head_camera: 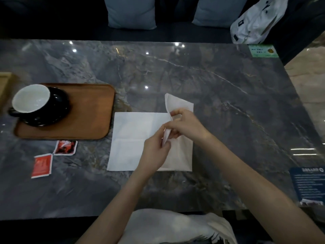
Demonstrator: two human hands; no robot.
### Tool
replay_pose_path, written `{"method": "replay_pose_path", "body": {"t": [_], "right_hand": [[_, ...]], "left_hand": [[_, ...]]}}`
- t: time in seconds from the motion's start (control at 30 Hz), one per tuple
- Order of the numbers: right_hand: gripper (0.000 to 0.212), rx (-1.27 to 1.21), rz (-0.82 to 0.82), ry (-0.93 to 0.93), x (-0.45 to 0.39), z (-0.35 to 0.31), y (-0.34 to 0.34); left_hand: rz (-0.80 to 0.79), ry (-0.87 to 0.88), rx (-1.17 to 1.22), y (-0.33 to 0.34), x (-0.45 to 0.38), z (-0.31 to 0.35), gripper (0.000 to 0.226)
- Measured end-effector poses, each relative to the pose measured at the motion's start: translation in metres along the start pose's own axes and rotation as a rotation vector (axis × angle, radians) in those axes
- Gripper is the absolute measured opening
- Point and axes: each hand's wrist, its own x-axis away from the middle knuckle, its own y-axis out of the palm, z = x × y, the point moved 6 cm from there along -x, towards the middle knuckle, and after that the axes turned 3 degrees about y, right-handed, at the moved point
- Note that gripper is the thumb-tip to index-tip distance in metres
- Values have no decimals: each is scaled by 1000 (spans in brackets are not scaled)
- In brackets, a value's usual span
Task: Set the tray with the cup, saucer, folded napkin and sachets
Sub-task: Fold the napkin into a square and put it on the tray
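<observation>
Folding the napkin on the table, I am pinching its raised flap between both hands, left hand nearer me, right hand beyond; the tray is waiting leftward, nearer my left.

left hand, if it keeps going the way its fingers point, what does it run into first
The left hand points up and right, so it would first meet the napkin flap it pinches, then probably the right hand just beyond.
</observation>
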Motion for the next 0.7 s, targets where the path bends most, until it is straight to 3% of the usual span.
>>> {"method": "replay_pose_path", "body": {"t": [0.07,0.13,0.2,0.27,0.33,0.43,0.7], "right_hand": [[29,114,-11,-77,-4,-10,10],[22,231,115,-225,-9,-25,8],[31,409,225,-355,-19,-44,6],[45,605,164,-430,-34,-61,17],[45,655,-4,-395,-51,-71,32],[24,545,-228,-287,-72,-74,56],[8,501,-235,-236,-121,-53,115]], "left_hand": [[68,-41,52,-15,1,-10,42],[101,-52,69,-26,3,-19,44],[117,-61,88,-34,5,-26,46],[119,-73,118,-42,7,-33,46],[121,-99,152,-49,9,-40,46],[120,-146,182,-58,13,-53,44],[278,-421,253,-86,39,-116,15]]}}
